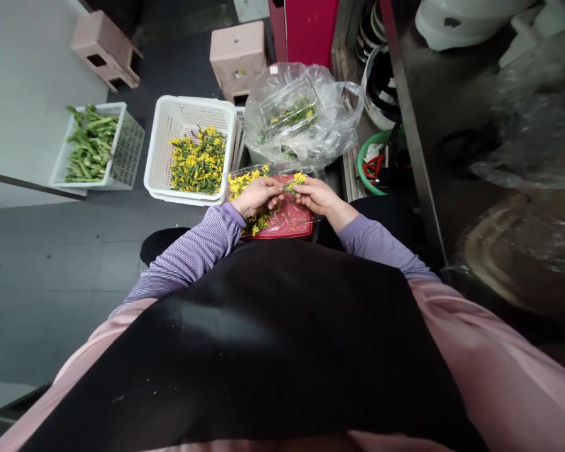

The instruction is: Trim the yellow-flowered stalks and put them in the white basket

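Above a red tray lined with clear plastic, both of my hands meet at a small sprig of yellow flowers. My right hand pinches the sprig near its blossoms. The fingers of my left hand close on the stem end at the other side. Loose yellow flowers with green stems lie on the left part of the tray, partly covered by my left hand and wrist. Just beyond my hands, a clear plastic bag surrounds a clear box with more green and yellow sprigs.
Left of the tray stands a white basket of yellow-flowered sprigs. Farther left, another white basket holds thick green stalks. Pink stools stand behind. A green basin with red-handled items sits right, beside a metal shelf edge.
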The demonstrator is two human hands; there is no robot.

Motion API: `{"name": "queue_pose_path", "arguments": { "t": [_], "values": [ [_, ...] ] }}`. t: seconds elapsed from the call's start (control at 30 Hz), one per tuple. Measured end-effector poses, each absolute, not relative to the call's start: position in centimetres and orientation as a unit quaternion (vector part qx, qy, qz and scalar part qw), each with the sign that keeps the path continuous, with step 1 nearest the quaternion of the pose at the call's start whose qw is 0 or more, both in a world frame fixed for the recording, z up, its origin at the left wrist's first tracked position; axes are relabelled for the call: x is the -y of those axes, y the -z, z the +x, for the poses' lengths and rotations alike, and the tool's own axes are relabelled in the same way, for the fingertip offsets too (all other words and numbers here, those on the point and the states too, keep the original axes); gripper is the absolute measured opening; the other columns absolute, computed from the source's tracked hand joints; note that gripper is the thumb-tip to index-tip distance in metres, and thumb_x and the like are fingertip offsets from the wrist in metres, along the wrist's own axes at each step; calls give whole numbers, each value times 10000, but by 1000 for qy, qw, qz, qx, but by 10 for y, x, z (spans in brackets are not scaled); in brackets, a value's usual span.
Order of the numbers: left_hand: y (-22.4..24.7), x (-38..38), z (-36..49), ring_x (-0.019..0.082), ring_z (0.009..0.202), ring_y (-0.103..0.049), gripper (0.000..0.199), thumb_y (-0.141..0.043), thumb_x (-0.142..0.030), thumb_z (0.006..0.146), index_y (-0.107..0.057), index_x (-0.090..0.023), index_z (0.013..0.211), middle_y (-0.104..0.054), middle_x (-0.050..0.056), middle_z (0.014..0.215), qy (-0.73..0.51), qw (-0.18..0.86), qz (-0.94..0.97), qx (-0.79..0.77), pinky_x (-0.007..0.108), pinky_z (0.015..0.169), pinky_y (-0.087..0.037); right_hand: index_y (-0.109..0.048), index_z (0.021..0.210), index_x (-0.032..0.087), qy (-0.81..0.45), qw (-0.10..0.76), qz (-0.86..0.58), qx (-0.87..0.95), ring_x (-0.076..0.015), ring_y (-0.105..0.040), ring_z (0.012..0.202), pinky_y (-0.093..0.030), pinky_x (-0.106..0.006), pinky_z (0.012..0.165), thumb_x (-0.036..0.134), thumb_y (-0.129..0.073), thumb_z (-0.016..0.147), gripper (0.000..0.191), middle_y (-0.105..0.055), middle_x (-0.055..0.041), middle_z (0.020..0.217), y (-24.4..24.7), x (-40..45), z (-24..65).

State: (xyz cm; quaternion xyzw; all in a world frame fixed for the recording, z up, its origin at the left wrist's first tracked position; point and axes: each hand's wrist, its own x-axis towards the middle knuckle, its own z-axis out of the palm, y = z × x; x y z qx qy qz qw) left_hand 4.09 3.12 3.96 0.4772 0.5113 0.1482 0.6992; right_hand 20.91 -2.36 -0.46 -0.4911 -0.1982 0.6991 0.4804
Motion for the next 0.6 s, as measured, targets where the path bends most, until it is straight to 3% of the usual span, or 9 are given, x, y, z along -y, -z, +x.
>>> {"name": "queue_pose_path", "arguments": {
  "t": [0.2, 0.37, 0.6],
  "values": [
    [-41, -29, 44, 22, 465, -564, 186, -612, -17, 949, -594, -137, 808, -652, -31, 617, -233, 743, 362, -513, 107, 487, -441, -692, 916, 181, -698, 514, -460, 194, -62, -656, 632, -575, -152, 647, 40, -798, 811, 205, -733, 16, 774, 2, 26, 206],
    [-35, -21, 49, 30, 456, -565, 189, -666, -28, 919, -577, -130, 787, -652, -34, 615, -233, 716, 392, -529, 126, 481, -451, -688, 905, 167, -688, 508, -470, 218, -65, -672, 616, -575, -147, 630, 19, -793, 807, 207, -737, 6, 734, 1, 27, 204],
    [-36, -19, 59, 38, 417, -538, 223, -694, -19, 900, -592, -114, 726, -610, -45, 529, -205, 655, 477, -549, 136, 455, -423, -649, 862, 163, -688, 515, -450, 244, -66, -655, 554, -557, -133, 548, 290, -915, 793, 303, -699, 13, 675, 16, 23, 208]
  ]
}}
